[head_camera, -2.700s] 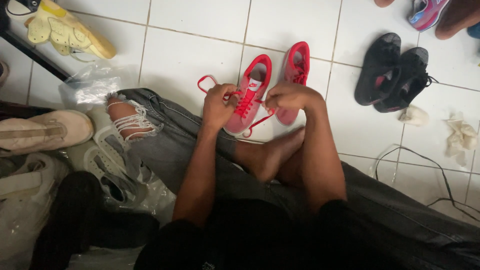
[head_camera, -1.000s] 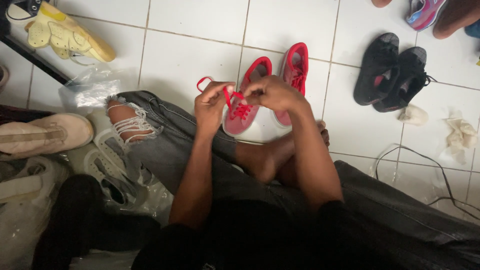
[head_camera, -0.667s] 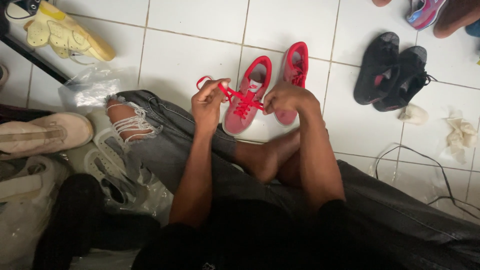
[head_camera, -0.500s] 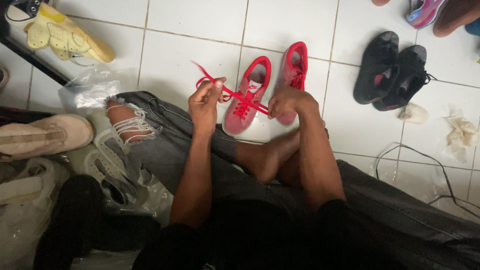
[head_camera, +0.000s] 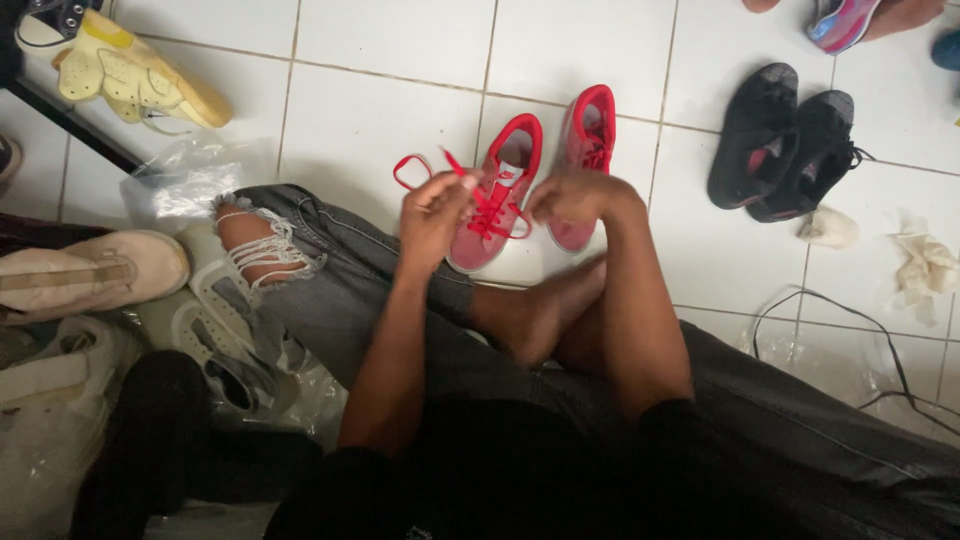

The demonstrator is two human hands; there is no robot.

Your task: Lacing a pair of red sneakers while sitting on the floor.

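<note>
Two red sneakers stand side by side on the white tiled floor. My left hand (head_camera: 432, 212) pinches one end of the red shoelace (head_camera: 412, 172) at the left side of the nearer red sneaker (head_camera: 497, 190); a loop of lace sticks out to its left. My right hand (head_camera: 568, 195) grips the other lace end at that sneaker's right side, partly covering the second red sneaker (head_camera: 589, 140). I sit cross-legged in torn grey jeans (head_camera: 330, 260), one bare foot (head_camera: 545, 310) just below the shoes.
A pair of black shoes (head_camera: 785, 145) lies at the right, with crumpled white cloths (head_camera: 925, 270) and a black cable (head_camera: 860, 330) nearby. Pale shoes (head_camera: 90, 268) and plastic bags (head_camera: 180, 180) crowd the left. A yellow-soled shoe (head_camera: 135, 70) lies top left. Another person's foot and a colourful shoe (head_camera: 840, 22) show top right.
My hands pulled the lace ends apart and taut half a second ago. Now both have come back in toward the sneaker and the lace hangs slack with a loop.
</note>
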